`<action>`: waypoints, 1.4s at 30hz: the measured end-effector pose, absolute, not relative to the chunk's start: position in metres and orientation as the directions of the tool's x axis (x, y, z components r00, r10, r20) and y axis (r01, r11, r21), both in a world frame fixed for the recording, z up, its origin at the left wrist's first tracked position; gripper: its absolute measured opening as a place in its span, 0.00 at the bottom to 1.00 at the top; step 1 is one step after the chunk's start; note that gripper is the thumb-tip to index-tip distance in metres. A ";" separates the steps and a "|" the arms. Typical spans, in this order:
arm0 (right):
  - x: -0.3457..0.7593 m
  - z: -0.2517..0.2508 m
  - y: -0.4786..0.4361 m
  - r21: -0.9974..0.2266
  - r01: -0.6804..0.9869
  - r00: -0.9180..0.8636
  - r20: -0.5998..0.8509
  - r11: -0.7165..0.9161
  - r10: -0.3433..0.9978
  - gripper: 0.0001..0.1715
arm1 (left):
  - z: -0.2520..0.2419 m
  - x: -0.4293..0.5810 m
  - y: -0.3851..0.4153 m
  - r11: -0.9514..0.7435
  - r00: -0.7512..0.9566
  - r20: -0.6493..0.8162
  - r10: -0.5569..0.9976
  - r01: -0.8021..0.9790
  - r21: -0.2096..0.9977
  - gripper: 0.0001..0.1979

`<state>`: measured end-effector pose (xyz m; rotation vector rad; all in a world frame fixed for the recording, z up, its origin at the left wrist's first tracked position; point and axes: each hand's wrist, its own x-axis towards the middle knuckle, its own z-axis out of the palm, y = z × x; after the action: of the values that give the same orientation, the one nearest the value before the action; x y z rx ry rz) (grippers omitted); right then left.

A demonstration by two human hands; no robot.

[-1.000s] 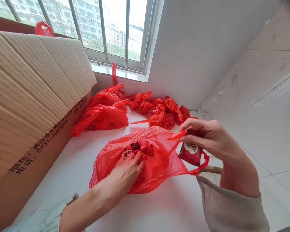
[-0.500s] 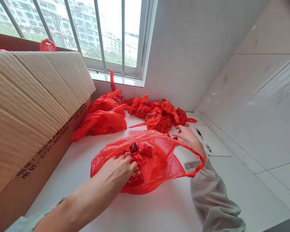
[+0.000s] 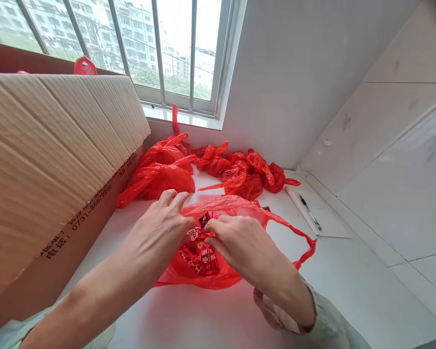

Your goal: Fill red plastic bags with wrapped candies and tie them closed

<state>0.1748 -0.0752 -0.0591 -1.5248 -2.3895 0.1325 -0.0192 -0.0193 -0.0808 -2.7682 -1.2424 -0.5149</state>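
Observation:
An open red plastic bag (image 3: 218, 274) lies on the white counter (image 3: 210, 320) in front of me, with small red packets (image 3: 199, 254) showing inside. My left hand (image 3: 165, 228) is at the bag's mouth, thumb and forefinger pinched on a small packet with a white label (image 3: 193, 233), the other fingers spread. My right hand (image 3: 240, 242) reaches into the mouth from the right, fingers curled at the packets; what it holds, if anything, is hidden. One bag handle (image 3: 305, 242) loops out to the right.
A large cardboard box (image 3: 54, 160) with printed text stands along the left. Several tied red bags (image 3: 160, 172) (image 3: 247, 172) lie at the back under the window. A pen (image 3: 310, 212) on a sheet of paper (image 3: 330, 225) rests at the right by the tiled wall.
My right hand came back from the far right of the counter to the bag's mouth. My left hand rose from inside the bag to its rim, pinching a packet.

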 end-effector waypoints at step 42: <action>0.214 -0.047 -0.049 -0.874 0.446 -0.264 0.079 0.194 0.961 0.14 | -0.055 0.006 -0.025 -0.466 0.674 0.074 0.735 0.422 0.778 0.08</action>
<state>0.2140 -0.0486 -0.0472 -1.3186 -1.8156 1.0012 0.0055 -0.0246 -0.0555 -3.5311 -1.4784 -0.8692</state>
